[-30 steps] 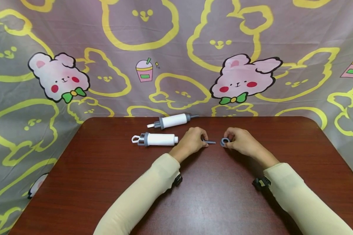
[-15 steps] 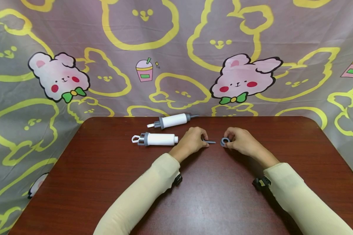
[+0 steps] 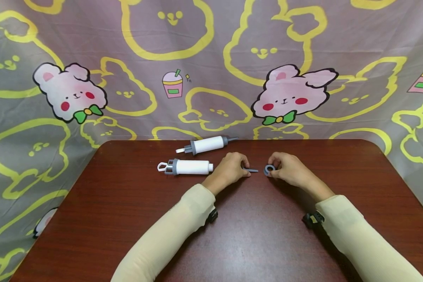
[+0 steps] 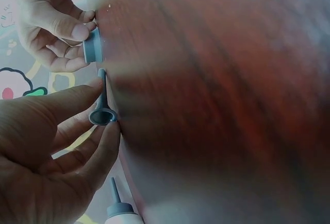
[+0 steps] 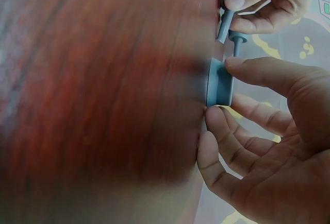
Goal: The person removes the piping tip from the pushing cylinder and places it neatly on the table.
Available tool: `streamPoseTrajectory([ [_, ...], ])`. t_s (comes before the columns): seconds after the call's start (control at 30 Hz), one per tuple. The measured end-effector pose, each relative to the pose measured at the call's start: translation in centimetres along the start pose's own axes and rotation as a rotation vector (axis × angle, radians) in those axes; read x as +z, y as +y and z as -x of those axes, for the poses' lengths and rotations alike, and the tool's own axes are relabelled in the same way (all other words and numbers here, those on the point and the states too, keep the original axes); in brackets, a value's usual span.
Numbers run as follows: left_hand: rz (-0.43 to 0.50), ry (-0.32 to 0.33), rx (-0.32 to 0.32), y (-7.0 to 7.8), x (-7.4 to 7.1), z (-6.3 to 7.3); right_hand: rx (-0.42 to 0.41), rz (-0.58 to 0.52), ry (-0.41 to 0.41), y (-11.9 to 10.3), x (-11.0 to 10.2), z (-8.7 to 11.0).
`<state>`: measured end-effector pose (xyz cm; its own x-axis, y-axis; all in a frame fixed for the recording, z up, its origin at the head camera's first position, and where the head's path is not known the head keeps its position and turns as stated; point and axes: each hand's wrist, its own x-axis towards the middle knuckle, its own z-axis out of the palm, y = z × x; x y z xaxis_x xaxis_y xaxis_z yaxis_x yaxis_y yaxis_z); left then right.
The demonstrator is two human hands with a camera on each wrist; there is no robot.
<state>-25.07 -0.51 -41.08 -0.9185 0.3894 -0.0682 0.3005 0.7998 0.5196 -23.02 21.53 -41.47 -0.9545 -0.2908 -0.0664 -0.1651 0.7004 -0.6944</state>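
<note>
My left hand (image 3: 230, 168) pinches a grey nozzle (image 3: 253, 170) between thumb and fingers. In the left wrist view the nozzle (image 4: 103, 96) shows a thin stem and a flared, hollow base, the stem pointing at the other hand. My right hand (image 3: 290, 169) holds a grey ring-shaped collar (image 5: 221, 86) on its edge, thumb on one side and fingers on the other. A small gap separates nozzle tip and collar in the head view. Just left of my left hand lies a white syringe-like tube (image 3: 192, 167) with a grey end and a white loop handle; its front end is bare.
Behind it, near the back edge of the brown table (image 3: 127, 219), lies a second white tube (image 3: 208, 145) with a grey nozzle fitted. A patterned cloth (image 3: 211, 70) hangs behind the table.
</note>
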Motion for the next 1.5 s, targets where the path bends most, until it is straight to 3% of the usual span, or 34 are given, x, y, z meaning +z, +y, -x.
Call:
streamPoseTrajectory([
  [0.53,0.037,0.015,0.058,0.2,-0.5,0.7,-0.036,0.042,0.071,-0.3,-0.8,0.3],
  [0.87,0.097,0.014,0.099,0.7,-1.4,2.2,-0.027,0.056,0.11,-1.4,-1.3,1.0],
  [1.17,0.14,0.06,0.163,0.6,-2.1,3.4,-0.037,0.03,0.122,-2.5,-1.4,1.5],
  [1.5,0.149,0.102,0.189,0.0,-2.5,4.2,-0.07,0.038,0.126,-3.5,-1.4,1.6],
])
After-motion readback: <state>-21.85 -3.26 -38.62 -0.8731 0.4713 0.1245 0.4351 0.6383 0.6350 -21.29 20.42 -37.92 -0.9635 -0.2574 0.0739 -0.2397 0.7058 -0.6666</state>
